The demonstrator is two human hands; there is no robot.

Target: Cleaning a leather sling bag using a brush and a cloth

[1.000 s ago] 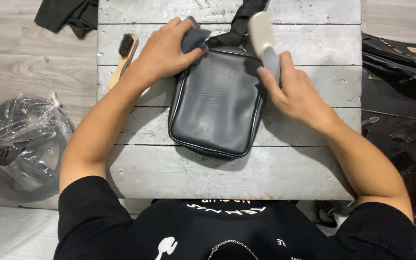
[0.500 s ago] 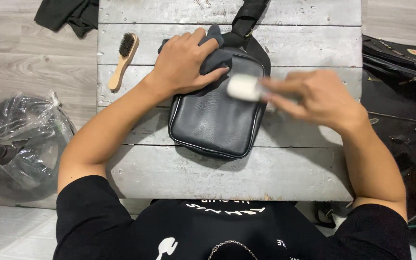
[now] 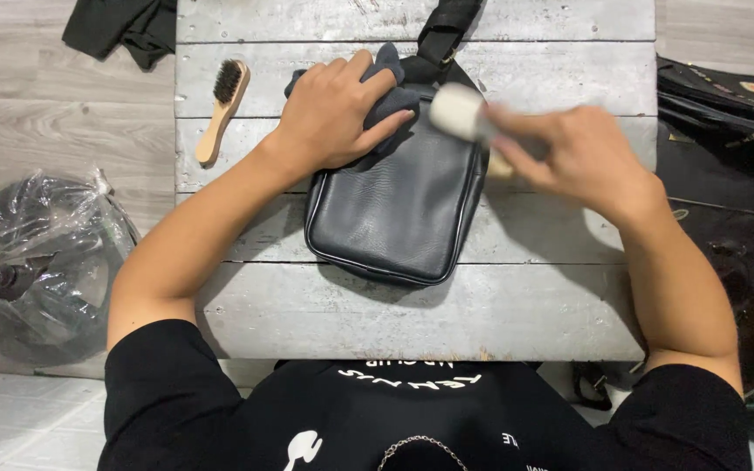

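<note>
A black leather shoulder bag (image 3: 399, 205) lies flat on a grey wooden plank table (image 3: 412, 314), its strap running off the far edge. My left hand (image 3: 333, 109) presses a dark blue cloth (image 3: 386, 83) onto the bag's top left corner. My right hand (image 3: 573, 157), blurred with motion, grips a pale cream bottle (image 3: 457, 112) that points sideways over the bag's top right corner.
A small wooden brush with black bristles (image 3: 222, 109) lies on the table's left side. Dark clothing (image 3: 124, 26) sits on the floor at the top left. A plastic-wrapped black round base (image 3: 41, 262) stands left, and black bags (image 3: 726, 157) lie right.
My right hand tipped the bottle from upright to sideways, swung it over the bag, then drew it back up toward the top right corner. My left hand shifted the cloth further onto the bag.
</note>
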